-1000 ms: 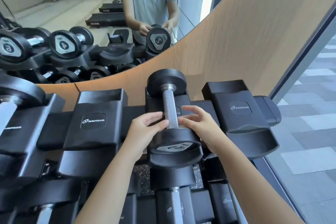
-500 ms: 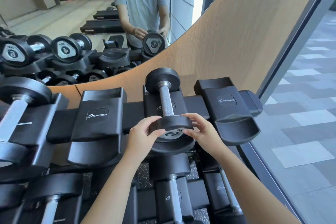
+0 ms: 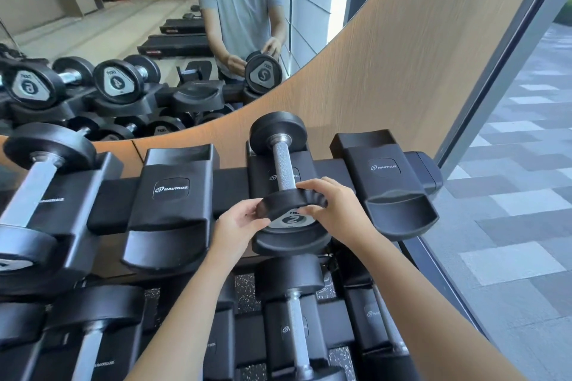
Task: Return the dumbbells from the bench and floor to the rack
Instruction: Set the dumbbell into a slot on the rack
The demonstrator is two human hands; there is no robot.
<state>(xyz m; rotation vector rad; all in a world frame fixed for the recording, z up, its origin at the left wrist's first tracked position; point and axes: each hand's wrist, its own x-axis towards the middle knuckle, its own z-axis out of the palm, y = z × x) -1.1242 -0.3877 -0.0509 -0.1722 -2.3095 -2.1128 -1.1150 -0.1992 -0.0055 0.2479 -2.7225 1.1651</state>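
A small black dumbbell (image 3: 283, 161) with a knurled metal handle and a "2" on its near end lies in a cradle on the top tier of the black dumbbell rack (image 3: 171, 192). My left hand (image 3: 238, 224) grips the left rim of its near head. My right hand (image 3: 332, 202) holds the right rim of the same head, thumb over the top edge. Empty cradles stand on either side of it.
A larger dumbbell (image 3: 34, 192) rests in the top tier at far left. More dumbbells (image 3: 295, 322) sit on the lower tier. A curved mirror (image 3: 154, 40) behind the rack reflects a person and weights. A glass wall (image 3: 501, 195) runs along the right.
The dumbbell has settled down into its cradle. Both hands slid from the handle to the rim of the near head.
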